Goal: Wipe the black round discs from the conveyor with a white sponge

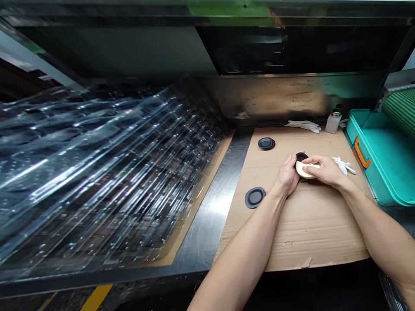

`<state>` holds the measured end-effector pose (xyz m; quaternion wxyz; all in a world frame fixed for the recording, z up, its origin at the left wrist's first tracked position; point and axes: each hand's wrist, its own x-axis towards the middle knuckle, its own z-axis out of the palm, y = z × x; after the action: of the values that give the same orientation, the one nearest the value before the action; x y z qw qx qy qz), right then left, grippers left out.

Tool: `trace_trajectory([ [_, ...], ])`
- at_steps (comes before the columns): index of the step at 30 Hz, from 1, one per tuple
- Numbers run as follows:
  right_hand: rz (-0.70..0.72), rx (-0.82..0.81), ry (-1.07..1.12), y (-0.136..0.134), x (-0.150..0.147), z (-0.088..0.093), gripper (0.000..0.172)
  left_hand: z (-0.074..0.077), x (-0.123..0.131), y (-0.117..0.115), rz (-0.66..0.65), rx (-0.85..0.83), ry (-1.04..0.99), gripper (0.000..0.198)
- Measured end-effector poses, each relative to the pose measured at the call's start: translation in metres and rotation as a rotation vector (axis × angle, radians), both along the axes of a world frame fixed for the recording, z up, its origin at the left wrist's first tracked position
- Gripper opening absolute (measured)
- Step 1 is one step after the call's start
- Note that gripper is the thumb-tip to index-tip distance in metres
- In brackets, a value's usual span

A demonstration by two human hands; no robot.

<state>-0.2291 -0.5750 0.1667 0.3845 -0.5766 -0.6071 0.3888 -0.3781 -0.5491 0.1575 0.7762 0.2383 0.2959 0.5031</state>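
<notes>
Over the cardboard sheet (pixel 311 220), my left hand (pixel 288 175) grips a black round disc (pixel 301 157). Between the fingers of my right hand (pixel 324 169) is a cream-coloured round pad (pixel 304 171), held against or just over the disc's face; whether they touch I cannot tell. My fingers hide part of both. Left of my hands, a single black disc (pixel 255 197) lies on the cardboard, close to my left forearm. Farther back sits a small stack of black discs (pixel 266 143). Something thin and dark shows below my hands, too small to name.
Clear plastic trays (pixel 106 172) fill the left side of the metal bench (pixel 215 203). A white glove (pixel 303 125) and a small bottle (pixel 333 121) are at the back. Another white glove (pixel 344 165) lies right of my hands, near a teal bin (pixel 384 160) with an orange latch.
</notes>
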Motion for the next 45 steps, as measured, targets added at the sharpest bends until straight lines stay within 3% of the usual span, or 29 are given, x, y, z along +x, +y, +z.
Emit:
trace_trajectory([
  [5,-0.172,0.112,-0.184,0.001,0.01,0.002,0.034,-0.001,0.001,-0.001,0.003,0.003,0.007,0.03],
  [10,-0.027,0.074,-0.217,0.0,0.012,0.007,0.032,-0.004,0.003,-0.001,-0.006,-0.009,-0.034,0.031],
  [14,-0.181,0.225,-0.283,-0.002,0.005,0.004,0.036,-0.002,0.005,0.002,-0.031,-0.079,-0.077,0.033],
  [16,-0.174,0.284,-0.353,-0.003,-0.005,0.002,0.039,-0.001,0.005,0.002,-0.036,-0.105,-0.093,0.037],
  [21,-0.332,0.232,-0.613,-0.006,-0.021,0.004,0.041,0.0,0.004,0.003,-0.004,-0.136,-0.085,0.038],
  [23,-0.316,0.225,-0.648,-0.007,-0.022,0.006,0.041,0.0,0.004,0.003,-0.012,-0.142,-0.075,0.038],
  [28,-0.363,0.157,-0.677,-0.007,-0.023,0.007,0.042,0.0,0.004,0.002,-0.025,-0.151,-0.067,0.04],
  [32,-0.263,0.154,-0.608,-0.006,-0.025,0.007,0.04,-0.001,0.004,0.005,-0.026,-0.157,-0.08,0.041],
  [35,-0.347,0.138,-0.598,-0.005,-0.025,0.006,0.04,-0.003,0.003,0.006,-0.035,-0.157,-0.07,0.04],
  [38,-0.265,0.168,-0.565,-0.003,-0.022,0.002,0.039,-0.005,0.003,0.007,-0.042,-0.146,-0.063,0.039],
  [41,-0.328,0.194,-0.536,0.0,-0.012,-0.001,0.04,-0.006,0.001,0.007,0.027,-0.018,0.036,0.033],
  [43,-0.412,0.209,-0.516,0.002,-0.003,-0.002,0.042,-0.008,-0.001,0.006,0.163,0.208,0.208,0.029],
  [45,-0.426,0.21,-0.492,0.003,0.003,-0.002,0.042,-0.01,-0.004,0.004,0.315,0.505,0.416,0.054],
])
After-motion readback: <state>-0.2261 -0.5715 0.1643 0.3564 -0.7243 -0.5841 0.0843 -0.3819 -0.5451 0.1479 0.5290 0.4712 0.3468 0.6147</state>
